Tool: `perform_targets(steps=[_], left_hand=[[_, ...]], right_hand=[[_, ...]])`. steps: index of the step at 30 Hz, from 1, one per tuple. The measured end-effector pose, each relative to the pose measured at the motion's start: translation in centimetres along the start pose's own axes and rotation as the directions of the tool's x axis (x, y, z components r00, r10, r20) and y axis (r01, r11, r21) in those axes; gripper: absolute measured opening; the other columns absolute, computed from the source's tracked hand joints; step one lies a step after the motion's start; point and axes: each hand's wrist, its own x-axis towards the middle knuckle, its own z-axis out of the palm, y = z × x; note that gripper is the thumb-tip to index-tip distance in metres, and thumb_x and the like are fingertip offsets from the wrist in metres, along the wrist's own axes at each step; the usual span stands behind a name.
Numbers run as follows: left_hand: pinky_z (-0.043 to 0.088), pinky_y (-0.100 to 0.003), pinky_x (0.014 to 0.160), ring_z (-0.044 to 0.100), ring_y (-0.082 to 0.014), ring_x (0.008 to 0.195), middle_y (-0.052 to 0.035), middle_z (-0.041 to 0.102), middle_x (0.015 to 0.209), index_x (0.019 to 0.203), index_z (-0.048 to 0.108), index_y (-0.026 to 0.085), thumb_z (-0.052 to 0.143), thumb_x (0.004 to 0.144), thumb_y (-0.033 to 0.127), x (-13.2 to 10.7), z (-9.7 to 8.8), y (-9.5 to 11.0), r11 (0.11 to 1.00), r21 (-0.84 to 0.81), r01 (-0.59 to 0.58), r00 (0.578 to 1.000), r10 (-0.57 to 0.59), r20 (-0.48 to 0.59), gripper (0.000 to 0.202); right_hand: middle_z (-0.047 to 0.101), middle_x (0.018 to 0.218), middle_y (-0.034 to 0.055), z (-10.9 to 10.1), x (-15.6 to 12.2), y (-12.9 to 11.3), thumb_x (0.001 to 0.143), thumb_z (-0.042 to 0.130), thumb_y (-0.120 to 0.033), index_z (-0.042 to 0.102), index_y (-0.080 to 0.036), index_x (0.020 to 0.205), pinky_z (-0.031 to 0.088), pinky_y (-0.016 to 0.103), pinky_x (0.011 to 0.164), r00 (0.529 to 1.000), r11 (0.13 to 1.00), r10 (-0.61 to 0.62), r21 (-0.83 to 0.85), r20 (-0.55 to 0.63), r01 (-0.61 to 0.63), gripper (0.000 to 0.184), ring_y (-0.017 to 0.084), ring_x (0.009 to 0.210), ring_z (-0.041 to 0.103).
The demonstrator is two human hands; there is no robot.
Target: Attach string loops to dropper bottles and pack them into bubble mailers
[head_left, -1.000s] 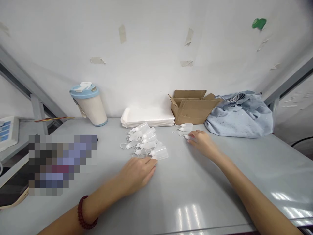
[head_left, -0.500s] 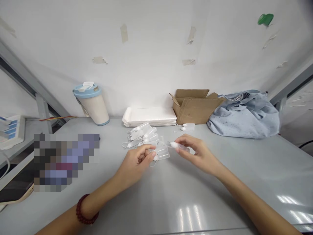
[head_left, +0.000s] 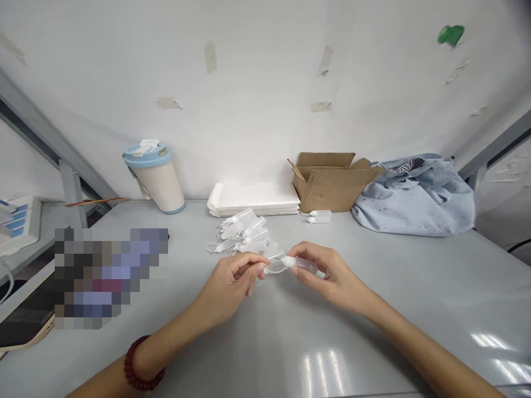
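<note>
**One bottle in your right grip, most of the rest in the heap**

Most of the small plastic bottles lie in a loose heap of bottles [head_left: 244, 235] on the grey surface [head_left: 398, 287], just in front of a stack of white trays [head_left: 253, 199]. Two bottles [head_left: 320, 216] lie apart from the heap, at the foot of a cardboard box [head_left: 332, 190]. From this view, you can't tell whether those two differ from the heaped ones, so the count is the only measure of progress: two set apart, the bulk together, and two more at your hands.

Your right grip [head_left: 336, 271] is narrow and closed on a clear dropper bottle [head_left: 305, 266], with your fingers around its body and its white nozzle pointing toward your other hand. Your left grip [head_left: 230, 287], with a red bead bracelet [head_left: 139, 365] on the wrist, is also narrow, its fingertips curled together. It sits right beside a second clear bottle [head_left: 274, 260] at the front of the heap, and a thin white loop [head_left: 259, 282] hangs just below it. You can't tell whether those fingers have hold of the loop or anything else. Your hands are almost touching, with the nozzle between them.
</note>
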Motion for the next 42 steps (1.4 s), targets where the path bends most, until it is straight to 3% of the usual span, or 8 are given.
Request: perform_targets(steps=[10,21,25,31,36,42], left_hand=[[0.041,-0.02,0.048,0.048,-0.0064,0.049,0.0008,0.058,0.073,0.087,0.064,0.018,0.048,0.088,0.035,-0.1,0.2,-0.1,0.986,-0.162,0.036,0.998,-0.027,0.057,0.024],[0.04,-0.02,0.047,0.046,-0.0063,0.047,0.0026,0.055,0.066,0.083,0.064,0.017,0.048,0.087,0.032,-0.1,0.2,0.4,0.973,-0.217,0.077,0.996,-0.065,0.062,0.022],[0.039,-0.02,0.048,0.045,-0.0069,0.046,0.0042,0.052,0.057,0.077,0.063,0.017,0.048,0.088,0.033,-0.3,0.4,0.5,0.985,-0.161,0.058,0.997,-0.05,0.051,0.024],[0.039,-0.02,0.049,0.046,-0.0077,0.049,0.002,0.056,0.066,0.078,0.064,0.017,0.047,0.087,0.029,-0.6,0.7,0.7,1.0,0.025,0.009,1.0,-0.01,0.022,0.022],[0.035,-0.018,0.047,0.045,-0.0082,0.051,0.0023,0.056,0.063,0.074,0.064,0.017,0.046,0.085,0.021,-0.6,0.5,0.7,0.983,0.173,-0.063,0.995,0.049,0.086,0.021],[0.036,-0.019,0.048,0.045,-0.0079,0.051,0.0028,0.054,0.062,0.069,0.06,0.017,0.046,0.085,0.021,-0.5,0.3,1.0,0.987,0.152,-0.051,0.986,0.025,0.166,0.022]], right_hand=[[0.062,0.082,0.0006,0.7,-0.1,-0.6,0.085,0.052,-0.021,0.058,-0.019,0.096,0.04,0.022,0.057,0.999,1.0,-0.026,-0.01,0.043,0.026,0.013,0.012,0.067,0.052],[0.064,0.088,0.002,1.0,-0.3,-0.6,0.087,0.049,-0.021,0.057,-0.02,0.1,0.039,0.023,0.055,0.998,0.999,-0.024,-0.026,0.058,0.026,0.015,0.013,0.07,0.055],[0.064,0.084,0.0016,1.1,-0.4,-0.5,0.089,0.048,-0.023,0.056,-0.021,0.096,0.041,0.024,0.056,0.998,0.998,-0.043,-0.054,0.046,0.045,0.011,0.013,0.066,0.054],[0.062,0.093,0.0064,1.3,-0.9,-0.2,0.091,0.045,-0.022,0.054,-0.022,0.105,0.048,0.029,0.066,0.99,0.989,-0.124,-0.073,0.06,0.128,0.017,0.016,0.078,0.058],[0.062,0.094,0.0067,1.0,-1.0,-0.2,0.09,0.045,-0.02,0.055,-0.022,0.109,0.05,0.029,0.066,0.983,0.988,-0.131,-0.067,0.125,0.141,0.022,0.017,0.08,0.059],[0.064,0.092,0.0052,1.2,-0.9,-0.3,0.09,0.047,-0.019,0.056,-0.022,0.11,0.048,0.029,0.068,0.979,0.986,-0.148,-0.051,0.138,0.156,0.023,0.016,0.078,0.06]])
